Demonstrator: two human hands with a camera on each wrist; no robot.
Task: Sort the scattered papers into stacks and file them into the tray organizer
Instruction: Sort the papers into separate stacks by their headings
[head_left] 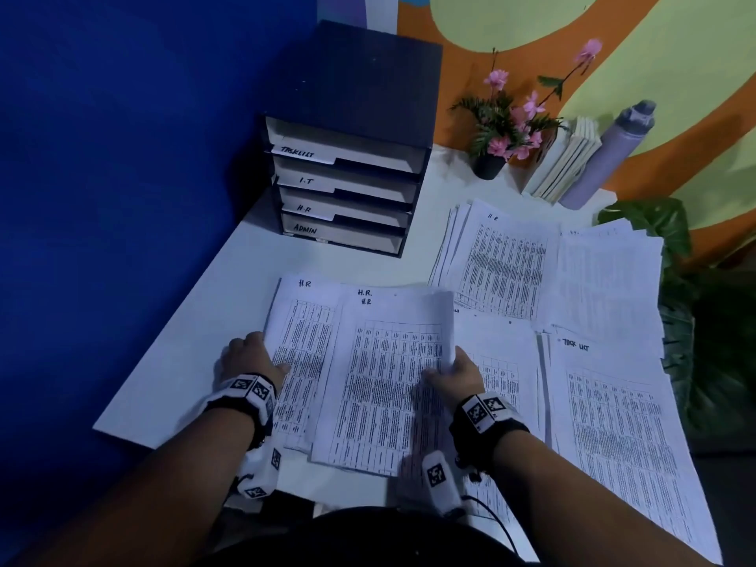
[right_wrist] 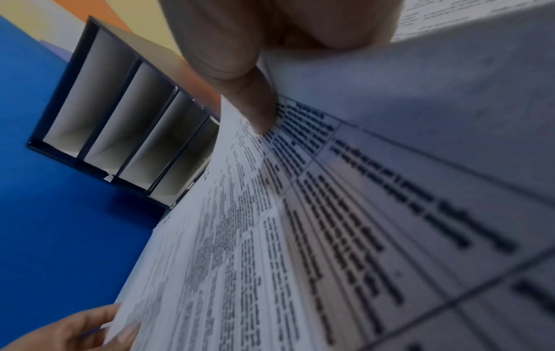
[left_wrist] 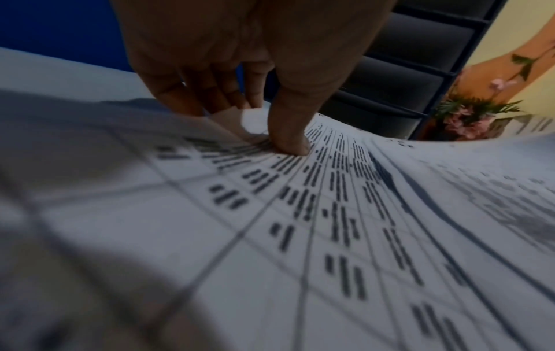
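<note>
- Risk: the white printed sheets marked H.R (head_left: 384, 378) lie fanned and unsquared on the white worktop (head_left: 229, 280); lifted like this, loose pages could slide out or mix with the neighbouring sheet pile marked task list (head_left: 613, 411).
- My left hand (head_left: 251, 358) pinches the stack's left edge, thumb on top; my right hand (head_left: 458, 374) pinches its right edge.
- Stack condition: thin, floppy, curling upward.
- The dark four-tier tray organizer (head_left: 347, 178) stands beyond, its H.R slot narrow; bowed paper may snag.
</note>
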